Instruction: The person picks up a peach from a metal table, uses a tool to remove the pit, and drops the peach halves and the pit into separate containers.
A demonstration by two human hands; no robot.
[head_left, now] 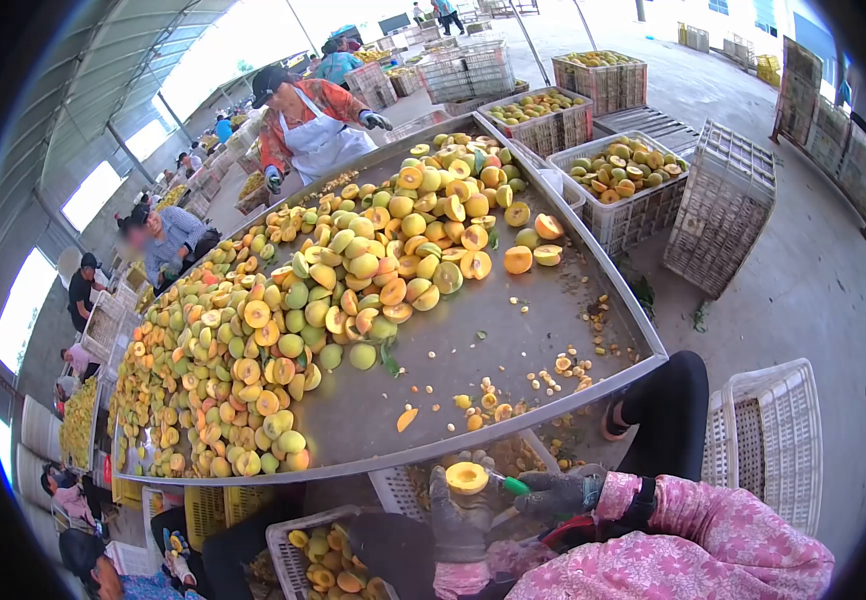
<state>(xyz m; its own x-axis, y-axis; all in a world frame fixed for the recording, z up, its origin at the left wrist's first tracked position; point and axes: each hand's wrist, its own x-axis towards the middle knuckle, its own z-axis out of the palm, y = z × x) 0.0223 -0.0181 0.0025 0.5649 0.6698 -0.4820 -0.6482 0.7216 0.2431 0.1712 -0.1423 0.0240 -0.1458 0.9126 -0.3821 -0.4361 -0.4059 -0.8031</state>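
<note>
While sitting low near the left edge, workers: keeping close to crates and spread fruit.
Yellow crates: standing below the near edge of the table.
Low crate: holding cut fruit, sitting just left of the dark knee.
Aproned worker: leaning at the far side of the table, wearing gloves and a dark cap.
Pile: covering the left and far parts of the table, mixing whole fruit with halves, showing yellow, green and orange.
Left hand: wearing a dark grey glove, closing around the near left side of the half, keeping fingers narrow.
Half: sitting in the left hand just beyond the near table edge, facing cut side up, showing a hollow centre.
Tool: showing a green handle, pointing its metal end at the right side of the half.
Pits: scattering over the near right part of the table, lying among small scraps.
Right hand: wearing a grey glove, curling around the tool.
Fruit crates: standing beyond the right edge of the table, holding fruit.
Upright crates: standing on the floor, leaning slightly.
White crate: standing right of the other dark knee.
</note>
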